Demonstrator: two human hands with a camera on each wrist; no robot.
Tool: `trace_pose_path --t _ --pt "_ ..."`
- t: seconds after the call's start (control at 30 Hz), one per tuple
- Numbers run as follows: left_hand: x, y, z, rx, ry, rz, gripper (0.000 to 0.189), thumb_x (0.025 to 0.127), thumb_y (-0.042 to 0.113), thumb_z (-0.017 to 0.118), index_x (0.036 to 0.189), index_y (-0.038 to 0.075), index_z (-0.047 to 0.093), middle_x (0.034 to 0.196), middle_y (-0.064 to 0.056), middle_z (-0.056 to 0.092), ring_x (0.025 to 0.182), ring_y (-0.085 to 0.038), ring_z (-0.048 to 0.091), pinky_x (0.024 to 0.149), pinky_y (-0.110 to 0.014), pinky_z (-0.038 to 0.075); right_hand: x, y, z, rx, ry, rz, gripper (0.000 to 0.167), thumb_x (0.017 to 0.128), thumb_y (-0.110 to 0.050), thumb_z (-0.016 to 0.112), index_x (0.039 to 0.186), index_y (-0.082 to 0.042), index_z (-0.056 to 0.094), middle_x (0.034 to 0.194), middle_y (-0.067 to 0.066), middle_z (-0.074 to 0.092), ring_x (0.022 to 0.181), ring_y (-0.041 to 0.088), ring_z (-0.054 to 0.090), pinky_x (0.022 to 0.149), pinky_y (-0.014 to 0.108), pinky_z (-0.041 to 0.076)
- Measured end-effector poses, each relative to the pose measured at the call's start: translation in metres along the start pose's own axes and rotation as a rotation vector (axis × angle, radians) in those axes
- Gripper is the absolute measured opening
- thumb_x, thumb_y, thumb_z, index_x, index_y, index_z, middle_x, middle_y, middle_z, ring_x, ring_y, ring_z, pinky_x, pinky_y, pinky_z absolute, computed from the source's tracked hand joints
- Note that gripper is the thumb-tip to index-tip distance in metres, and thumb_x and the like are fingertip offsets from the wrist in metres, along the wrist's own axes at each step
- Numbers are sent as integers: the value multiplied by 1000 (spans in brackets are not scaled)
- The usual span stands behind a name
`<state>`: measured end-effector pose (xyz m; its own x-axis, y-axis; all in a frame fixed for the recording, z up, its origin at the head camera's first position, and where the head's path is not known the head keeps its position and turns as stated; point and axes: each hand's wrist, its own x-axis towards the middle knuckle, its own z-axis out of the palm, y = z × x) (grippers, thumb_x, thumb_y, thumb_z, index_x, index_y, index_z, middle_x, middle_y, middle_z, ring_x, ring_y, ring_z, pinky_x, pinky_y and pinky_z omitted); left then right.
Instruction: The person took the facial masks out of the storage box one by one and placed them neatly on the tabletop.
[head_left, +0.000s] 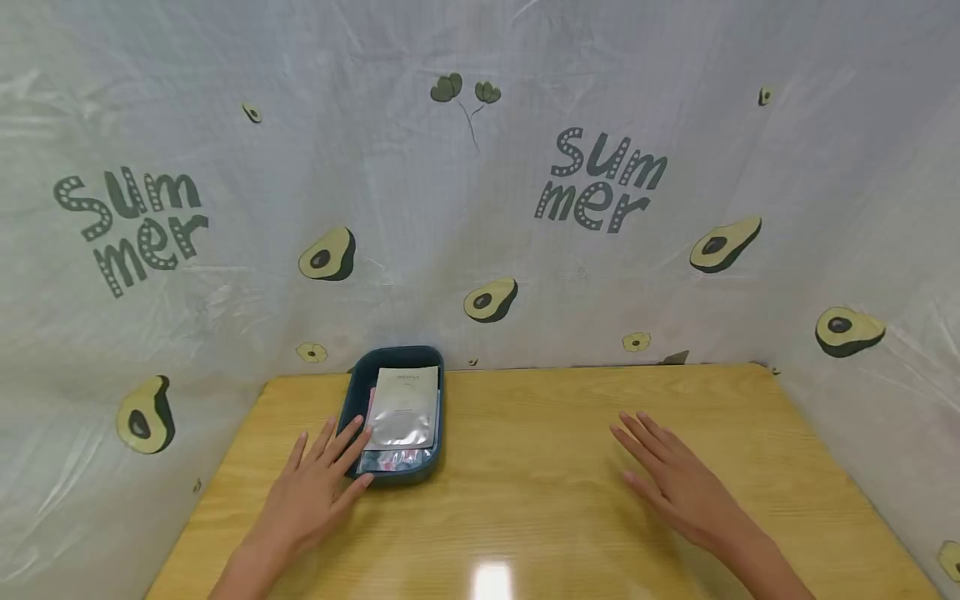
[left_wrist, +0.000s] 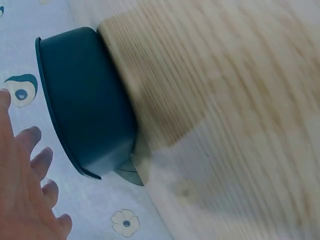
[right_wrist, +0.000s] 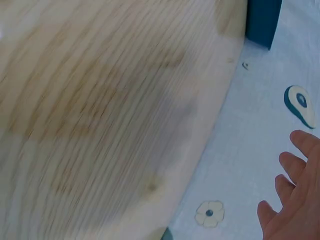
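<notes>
A dark blue-green plastic bin [head_left: 437, 454] stands on the wooden table at the back left of centre. Flat packets lie in it, with a silvery white sachet [head_left: 405, 408] on top and a pink and blue patterned packet [head_left: 393, 460] partly showing beneath. My left hand [head_left: 311, 492], fingers spread, overlaps the bin's left edge in the head view. In the left wrist view, the bin's side wall [left_wrist: 90, 100] shows beyond the fingers. Over the right half of the table, my right hand [head_left: 678, 483] has its fingers extended and holds nothing.
The light wooden table [head_left: 540, 450] reaches back to a pale sheet [head_left: 405, 208] printed with avocados, flowers and the word summer. This sheet also hangs along both sides. A bright light reflection [head_left: 492, 579] lies on the table's near part.
</notes>
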<state>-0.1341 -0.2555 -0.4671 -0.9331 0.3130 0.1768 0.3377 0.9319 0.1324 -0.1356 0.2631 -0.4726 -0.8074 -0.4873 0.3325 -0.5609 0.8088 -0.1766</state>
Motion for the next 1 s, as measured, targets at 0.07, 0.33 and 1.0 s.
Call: trace_pose_path --t 0.07,0.33,1.0 --pt "1 -4 -1 -3 -2 -11 66 102 51 54 159 24 37 166 -5 31 153 -37 21 125 -47 -12 7 -2 2 8 -6 -5 62 104 -32 58 160 -19 35 166 3 29 151 33 28 121 16 -4" --pt "-2 -12 -1 -39 -46 -53 66 104 55 48 160 22 37 166 -6 31 154 -37 17 125 -56 -2 26 -18 18 126 -58 -10 60 105 -35 55 160 -19 35 166 6 29 152 32 25 120 15 -7" --pt "0 -34 -1 -99 -86 -99 66 107 50 44 163 21 28 166 -12 27 152 -44 16 120 -67 7 69 -54 43 199 -89 -94 61 107 -43 49 160 -18 35 166 5 29 153 30 23 120 55 28"
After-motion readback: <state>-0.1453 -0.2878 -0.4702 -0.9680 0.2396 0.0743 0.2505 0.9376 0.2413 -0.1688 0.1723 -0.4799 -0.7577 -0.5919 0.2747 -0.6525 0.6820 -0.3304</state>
